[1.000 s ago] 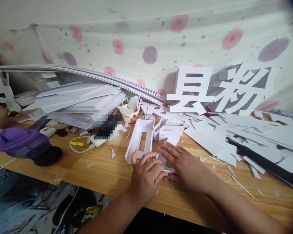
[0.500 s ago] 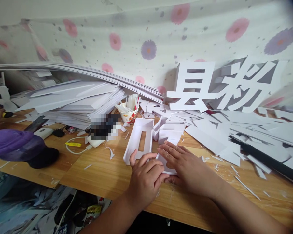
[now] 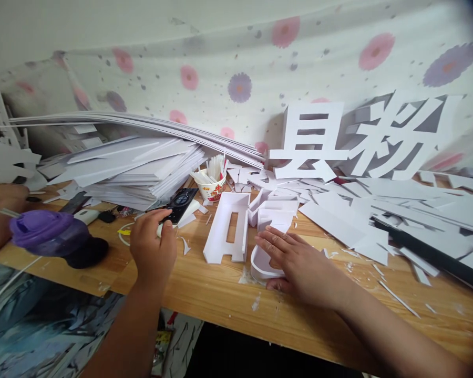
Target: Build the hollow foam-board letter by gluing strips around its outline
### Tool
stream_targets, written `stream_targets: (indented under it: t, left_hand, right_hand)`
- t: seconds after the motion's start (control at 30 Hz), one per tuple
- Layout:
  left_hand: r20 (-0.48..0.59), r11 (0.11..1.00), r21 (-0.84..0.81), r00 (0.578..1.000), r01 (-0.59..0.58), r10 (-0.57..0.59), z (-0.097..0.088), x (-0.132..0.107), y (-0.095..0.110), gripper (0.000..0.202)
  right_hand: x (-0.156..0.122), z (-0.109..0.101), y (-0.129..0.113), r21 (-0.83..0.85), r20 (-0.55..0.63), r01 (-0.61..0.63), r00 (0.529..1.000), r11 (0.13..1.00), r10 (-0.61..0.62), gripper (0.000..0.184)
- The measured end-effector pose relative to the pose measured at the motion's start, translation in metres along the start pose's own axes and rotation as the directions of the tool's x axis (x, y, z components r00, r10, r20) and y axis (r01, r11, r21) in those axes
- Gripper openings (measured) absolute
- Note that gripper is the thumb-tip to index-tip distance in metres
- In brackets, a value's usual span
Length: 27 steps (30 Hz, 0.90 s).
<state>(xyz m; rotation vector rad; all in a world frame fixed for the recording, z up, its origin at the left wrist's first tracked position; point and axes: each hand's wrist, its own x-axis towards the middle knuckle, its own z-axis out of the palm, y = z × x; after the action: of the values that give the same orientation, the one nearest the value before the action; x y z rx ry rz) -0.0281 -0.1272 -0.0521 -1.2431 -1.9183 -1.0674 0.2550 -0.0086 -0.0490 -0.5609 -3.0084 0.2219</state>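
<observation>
My right hand lies over a white foam-board letter part with a raised, curved rim. Its fingers stretch across the part and the thumb is at the near side, holding it against the table. My left hand is beside a black phone, with thumb and forefinger apart and the forefinger at the phone's near edge; whether it touches is hard to tell. Between the hands stands a white box-like letter part with a slot. Behind my right hand sit more walled white pieces.
A paper cup of white strips stands behind. Stacked white sheets lie left, and scraps and sheets right, with a black bar. A purple-lidded cup is near another person's hand. Finished white characters lean on the wall.
My left hand has let go of the curved-rim part and moved left to the phone. My right hand stays on the part. The other person's hand shows more at the left.
</observation>
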Motion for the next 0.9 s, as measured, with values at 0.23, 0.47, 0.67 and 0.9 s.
stream_targets:
  t: [0.23,0.47,0.67,0.9]
  left_hand:
    - [0.27,0.905,0.391,0.92,0.165,-0.284,0.02,-0.008,-0.041,0.042]
    - [0.29,0.916,0.386,0.928,0.112,-0.236,0.028,-0.007,-0.051,0.039]
    - [0.172,0.97,0.238,0.981,0.043,-0.086,0.021,-0.006,-0.026,0.04]
    - [0.295,0.754,-0.529,0.749,-0.39,0.594,0.006,-0.025,0.117,0.047]
  right_hand:
    - [-0.001,0.002,0.001,-0.008,-0.003,0.001,1.0,1.0,-0.001,0.082]
    - [-0.002,0.005,0.003,0.033,-0.04,0.009,0.999,0.999,-0.008,0.08]
    - [0.001,0.005,0.0,0.005,-0.025,0.005,1.0,1.0,-0.004,0.08]
    - [-0.005,0.008,0.003,0.057,-0.122,0.043,0.992,0.997,-0.035,0.065]
